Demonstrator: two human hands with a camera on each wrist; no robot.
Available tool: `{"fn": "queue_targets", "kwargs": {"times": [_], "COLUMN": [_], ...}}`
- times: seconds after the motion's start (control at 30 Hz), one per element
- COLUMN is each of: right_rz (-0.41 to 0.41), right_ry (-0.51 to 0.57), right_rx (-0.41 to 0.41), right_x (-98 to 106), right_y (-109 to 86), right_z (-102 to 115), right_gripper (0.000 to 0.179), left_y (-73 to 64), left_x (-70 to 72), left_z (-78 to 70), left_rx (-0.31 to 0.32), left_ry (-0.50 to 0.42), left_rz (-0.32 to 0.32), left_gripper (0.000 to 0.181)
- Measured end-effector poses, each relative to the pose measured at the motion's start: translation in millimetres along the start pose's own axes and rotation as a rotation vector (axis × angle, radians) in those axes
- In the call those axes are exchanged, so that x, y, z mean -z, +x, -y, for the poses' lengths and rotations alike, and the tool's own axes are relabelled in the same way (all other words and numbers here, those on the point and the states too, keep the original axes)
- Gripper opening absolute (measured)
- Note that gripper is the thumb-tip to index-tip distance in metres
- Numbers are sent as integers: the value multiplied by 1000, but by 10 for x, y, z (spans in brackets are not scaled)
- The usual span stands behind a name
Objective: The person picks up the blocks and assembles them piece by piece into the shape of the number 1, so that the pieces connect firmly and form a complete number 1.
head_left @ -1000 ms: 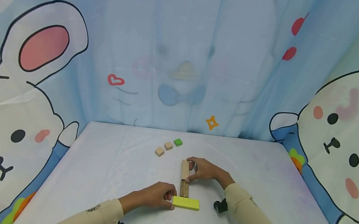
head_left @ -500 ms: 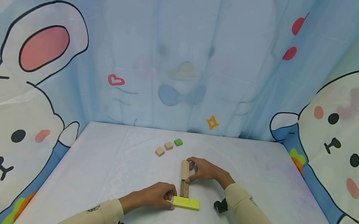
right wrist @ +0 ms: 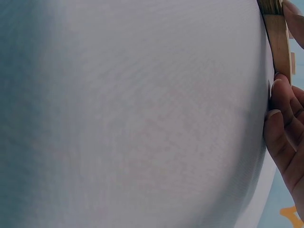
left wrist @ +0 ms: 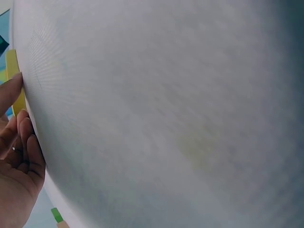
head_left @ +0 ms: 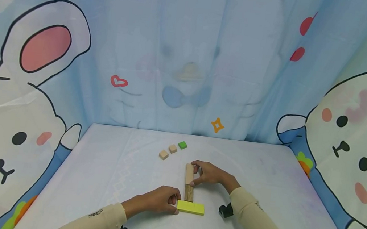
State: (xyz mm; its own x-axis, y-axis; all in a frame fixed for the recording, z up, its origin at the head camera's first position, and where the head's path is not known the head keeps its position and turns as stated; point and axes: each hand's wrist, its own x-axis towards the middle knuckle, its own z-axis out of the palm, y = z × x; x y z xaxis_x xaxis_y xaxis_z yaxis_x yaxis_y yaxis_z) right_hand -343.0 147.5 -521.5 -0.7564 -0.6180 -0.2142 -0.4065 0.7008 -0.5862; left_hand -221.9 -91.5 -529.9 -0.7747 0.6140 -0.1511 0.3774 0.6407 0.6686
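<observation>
Your left hand (head_left: 160,199) — pinching yellow block (head_left: 191,208); right hand (head_left: 210,173), wider — gripping pale wooden block (head_left: 189,174); wrist views crop both hands.

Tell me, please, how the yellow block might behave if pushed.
The yellow block is probably stiff, given its straight edges. Lying lengthwise on the white cloth, it should slide rather than roll. Pushed forward, it may nudge the brown block at its far side.

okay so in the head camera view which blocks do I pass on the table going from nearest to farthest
Yellow block, dark brown block, long pale block, first small pale cube, second small pale cube, green block.
</observation>
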Motion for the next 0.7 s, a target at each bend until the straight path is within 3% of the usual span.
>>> {"fn": "queue_targets", "kwargs": {"times": [0.7], "right_rz": [-2], "right_ry": [-7], "right_rx": [-29], "right_x": [4], "right_y": [4], "right_z": [28], "right_gripper": [87], "left_y": [1], "left_x": [3], "left_z": [-2], "left_rx": [2], "left_ry": [6], "left_rz": [3], "left_gripper": [29]}}
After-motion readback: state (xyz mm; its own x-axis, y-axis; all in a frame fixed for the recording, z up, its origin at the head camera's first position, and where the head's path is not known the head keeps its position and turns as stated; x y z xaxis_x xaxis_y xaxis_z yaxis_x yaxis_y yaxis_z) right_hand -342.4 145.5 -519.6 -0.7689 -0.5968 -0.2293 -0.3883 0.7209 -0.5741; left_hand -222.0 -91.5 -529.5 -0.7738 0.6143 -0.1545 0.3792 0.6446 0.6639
